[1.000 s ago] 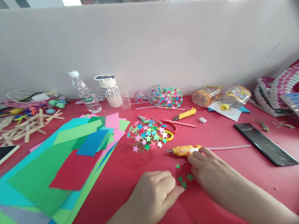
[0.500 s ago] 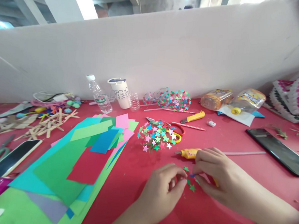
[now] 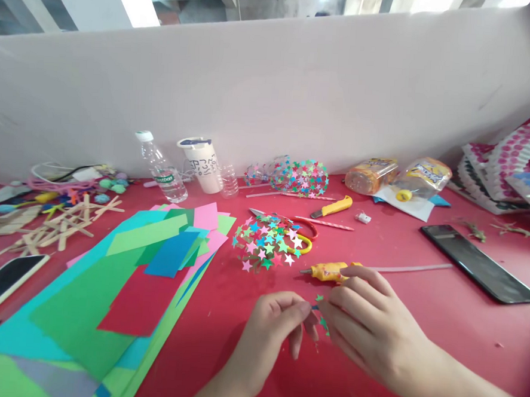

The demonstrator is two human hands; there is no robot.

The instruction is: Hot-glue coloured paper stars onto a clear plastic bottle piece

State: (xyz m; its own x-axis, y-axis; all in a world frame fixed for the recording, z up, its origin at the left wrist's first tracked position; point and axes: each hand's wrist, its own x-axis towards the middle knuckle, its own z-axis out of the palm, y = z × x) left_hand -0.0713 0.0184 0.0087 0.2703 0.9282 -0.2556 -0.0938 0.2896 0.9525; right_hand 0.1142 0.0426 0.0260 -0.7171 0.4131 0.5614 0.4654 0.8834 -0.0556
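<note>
My left hand (image 3: 275,328) is closed in a pinch, thumb and forefinger at the left end of a small blue piece (image 3: 314,307), perhaps paper. My right hand (image 3: 369,322) is closed at the other end of that piece, its fingertips mostly hidden behind the knuckles. Small green stars (image 3: 323,326) lie on the red table just beneath the fingers. Beyond my right hand rests a yellow hot glue gun (image 3: 326,271), its handle partly covered by that hand. A clear rounded form covered in colourful stars (image 3: 269,242) stands farther back, beside scissors (image 3: 306,243).
Stacked coloured paper (image 3: 92,308) spreads over the left, with craft sticks (image 3: 63,225) behind. A water bottle (image 3: 163,171), a cup (image 3: 203,165) and a star-covered bottle (image 3: 300,175) line the wall. A yellow cutter (image 3: 336,207) and a black phone (image 3: 481,262) lie at right.
My hands have drawn together, and the left thumb and forefinger now meet the blue piece that was at the right fingertips. The whole view has shifted slightly.
</note>
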